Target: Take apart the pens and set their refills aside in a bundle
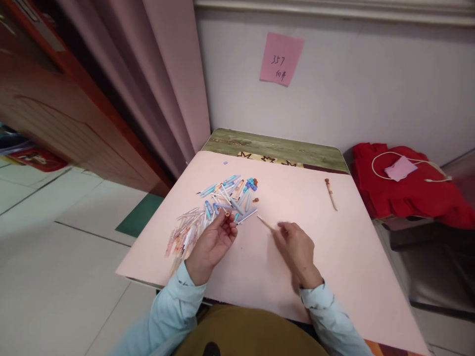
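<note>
My left hand is closed, its fingertips pinching a small brown pen part with a round open end. My right hand is also closed, a little above the sheet, and a thin pen refill with a white end sticks out leftward from its fingertips. Beside and beyond my left hand lies a loose heap of pen parts: blue barrels, clear tubes and white refills. Small blue caps cluster at the heap's far right, with a brown piece nearby.
A brown-topped pen lies alone at the right of the pale sheet covering the table. One blue piece sits near the far edge. To the right, red cloth carries a white cable. A pink note hangs on the wall.
</note>
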A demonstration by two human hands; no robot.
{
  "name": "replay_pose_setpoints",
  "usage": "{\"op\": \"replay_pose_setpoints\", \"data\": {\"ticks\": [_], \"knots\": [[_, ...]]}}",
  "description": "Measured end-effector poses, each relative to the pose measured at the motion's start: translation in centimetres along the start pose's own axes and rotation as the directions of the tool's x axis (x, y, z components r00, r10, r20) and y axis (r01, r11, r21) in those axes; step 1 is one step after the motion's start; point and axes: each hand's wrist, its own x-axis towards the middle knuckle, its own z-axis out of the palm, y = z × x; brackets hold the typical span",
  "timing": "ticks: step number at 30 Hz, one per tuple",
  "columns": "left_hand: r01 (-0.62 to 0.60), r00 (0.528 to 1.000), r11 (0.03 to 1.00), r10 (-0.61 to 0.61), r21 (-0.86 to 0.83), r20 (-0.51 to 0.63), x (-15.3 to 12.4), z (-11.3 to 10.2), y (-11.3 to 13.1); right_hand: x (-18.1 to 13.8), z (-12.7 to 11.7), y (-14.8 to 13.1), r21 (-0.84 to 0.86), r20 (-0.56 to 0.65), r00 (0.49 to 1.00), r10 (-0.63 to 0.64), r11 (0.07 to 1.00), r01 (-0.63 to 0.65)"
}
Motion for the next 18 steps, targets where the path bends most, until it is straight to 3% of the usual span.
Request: {"op": "replay_pose_setpoints", "data": {"ticks": [4, 9, 13, 18], "knots": [[-0.016, 1.0, 1.0, 0.016, -0.001, -0.024, 0.5, 0.2, 0.1, -0.5, 1.4, -0.2, -0.002, -0.072, 0.995, -0.073, 0.997, 0.073], [-0.016, 0.998, 1.0, 0.017, 0.021, -0.061, 0.5, 0.4, -0.9, -0.7, -0.6, -2.2, 0.222, -0.059, 0.998, -0.013, 0.975, 0.026], [0.004, 0.998, 1.0, -0.002, 0.026, -0.069, 0.6, 0.5, -1.8, -1.3, -2.8, -4.7, 0.334, -0.109, 0.986, -0.13, 0.929, 0.159], [0.015, 1.0, 1.0, -0.014, 0.02, -0.015, 0.6, 0.6, -2.4, -1.5, -3.3, -6.1, 0.269, -0.186, 0.95, -0.25, 0.917, 0.294]]}}
